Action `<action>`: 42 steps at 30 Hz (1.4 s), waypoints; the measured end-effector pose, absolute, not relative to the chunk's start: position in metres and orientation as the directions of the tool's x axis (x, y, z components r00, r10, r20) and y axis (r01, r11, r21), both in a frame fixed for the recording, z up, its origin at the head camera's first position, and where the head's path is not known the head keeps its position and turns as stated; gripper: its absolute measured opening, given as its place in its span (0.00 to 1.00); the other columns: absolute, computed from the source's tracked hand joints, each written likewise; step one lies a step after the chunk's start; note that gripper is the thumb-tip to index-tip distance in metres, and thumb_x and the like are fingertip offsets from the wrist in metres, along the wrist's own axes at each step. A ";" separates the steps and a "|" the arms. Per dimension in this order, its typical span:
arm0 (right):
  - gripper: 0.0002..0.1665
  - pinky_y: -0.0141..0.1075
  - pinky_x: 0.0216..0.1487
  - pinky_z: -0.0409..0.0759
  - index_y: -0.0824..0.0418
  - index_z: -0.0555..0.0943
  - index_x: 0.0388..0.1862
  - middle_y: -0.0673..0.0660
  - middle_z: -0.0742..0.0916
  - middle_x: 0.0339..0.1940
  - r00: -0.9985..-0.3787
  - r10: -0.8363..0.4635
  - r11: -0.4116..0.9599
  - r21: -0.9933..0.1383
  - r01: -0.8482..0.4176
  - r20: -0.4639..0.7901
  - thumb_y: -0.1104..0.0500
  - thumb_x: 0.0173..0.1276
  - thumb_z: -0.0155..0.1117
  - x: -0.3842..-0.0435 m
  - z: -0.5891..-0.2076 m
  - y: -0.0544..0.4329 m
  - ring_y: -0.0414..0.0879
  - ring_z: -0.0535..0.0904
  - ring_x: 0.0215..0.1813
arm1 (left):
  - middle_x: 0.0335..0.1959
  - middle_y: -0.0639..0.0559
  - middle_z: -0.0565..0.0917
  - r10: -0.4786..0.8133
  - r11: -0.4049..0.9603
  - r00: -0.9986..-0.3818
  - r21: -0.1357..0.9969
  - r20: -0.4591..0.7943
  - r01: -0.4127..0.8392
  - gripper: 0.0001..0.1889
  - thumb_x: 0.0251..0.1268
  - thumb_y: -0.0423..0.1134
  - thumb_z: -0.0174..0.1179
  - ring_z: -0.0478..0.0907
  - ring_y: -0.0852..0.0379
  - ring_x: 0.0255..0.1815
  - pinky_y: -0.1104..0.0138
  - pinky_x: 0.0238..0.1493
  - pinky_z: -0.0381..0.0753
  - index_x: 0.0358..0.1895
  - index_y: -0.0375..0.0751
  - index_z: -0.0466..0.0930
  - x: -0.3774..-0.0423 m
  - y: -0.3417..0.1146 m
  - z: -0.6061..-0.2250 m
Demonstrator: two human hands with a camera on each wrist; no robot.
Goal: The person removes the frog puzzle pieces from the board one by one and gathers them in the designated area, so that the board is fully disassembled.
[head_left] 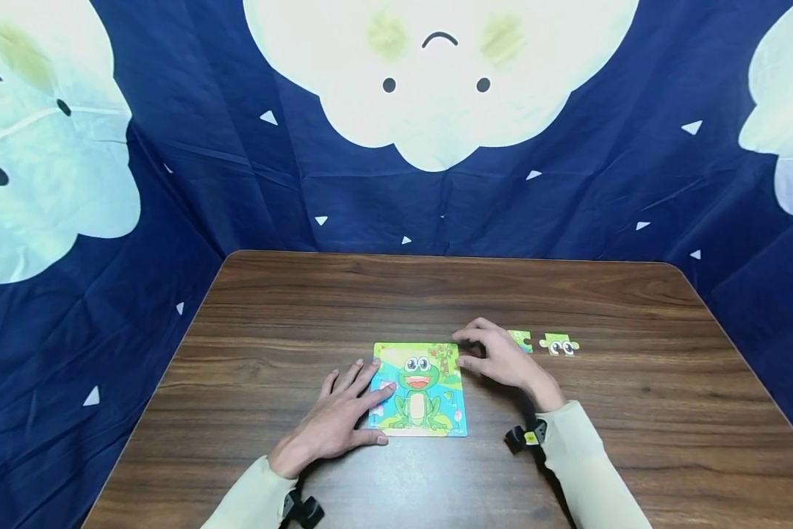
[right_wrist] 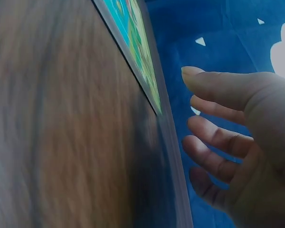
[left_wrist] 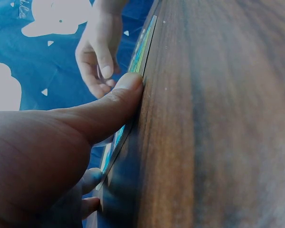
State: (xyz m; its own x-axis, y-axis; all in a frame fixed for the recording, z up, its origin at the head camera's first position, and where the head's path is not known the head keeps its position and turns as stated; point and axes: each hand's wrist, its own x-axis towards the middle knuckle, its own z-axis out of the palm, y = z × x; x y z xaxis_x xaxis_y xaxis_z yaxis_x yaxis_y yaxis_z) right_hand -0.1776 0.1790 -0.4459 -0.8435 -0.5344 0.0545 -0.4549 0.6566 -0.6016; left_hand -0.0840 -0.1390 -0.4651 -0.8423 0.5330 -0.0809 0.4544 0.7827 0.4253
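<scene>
My left hand (head_left: 333, 422) is spreading, gripping nothing, its fingertips resting on the left side of the frog puzzle (head_left: 417, 404). The puzzle is lying flat on the tabletop (head_left: 303, 308), a little left of midway between its left and right edges, well short of the far edge. My right hand (head_left: 505, 358) is hovering just beside the puzzle's far right corner, fingers loosely bent and holding nothing. Beyond it, toward the tabletop's far right corner, a green piece (head_left: 522, 340) is lying partly hidden by that hand, and an eyes piece (head_left: 560, 344) is lying near it, apart.
</scene>
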 end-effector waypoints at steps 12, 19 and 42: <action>0.22 0.49 0.57 0.77 0.55 0.83 0.59 0.53 0.83 0.53 -0.812 -0.582 0.636 -0.601 -0.484 0.038 0.53 0.67 0.70 -0.173 -0.454 0.144 0.48 0.79 0.55 | 0.81 0.39 0.56 0.531 0.788 -0.842 0.422 -0.093 0.449 0.38 0.60 0.62 0.64 0.51 0.31 0.81 0.28 0.70 0.50 0.74 0.55 0.68 -0.084 -0.141 -0.464; 0.20 0.50 0.58 0.74 0.53 0.84 0.57 0.53 0.83 0.52 -0.800 -0.600 0.618 -0.619 -0.484 0.027 0.53 0.66 0.71 -0.173 -0.459 0.141 0.49 0.76 0.56 | 0.81 0.38 0.56 0.534 0.785 -0.840 0.424 -0.094 0.452 0.38 0.60 0.61 0.65 0.51 0.31 0.81 0.28 0.70 0.50 0.74 0.54 0.68 -0.085 -0.140 -0.463; 0.17 0.49 0.61 0.64 0.47 0.86 0.54 0.50 0.78 0.53 -0.727 -0.686 0.535 -0.661 -0.525 0.022 0.53 0.65 0.71 -0.177 -0.471 0.152 0.46 0.67 0.55 | 0.81 0.38 0.56 0.541 0.783 -0.837 0.415 -0.084 0.464 0.38 0.60 0.62 0.64 0.52 0.31 0.81 0.28 0.69 0.51 0.74 0.55 0.69 -0.085 -0.139 -0.465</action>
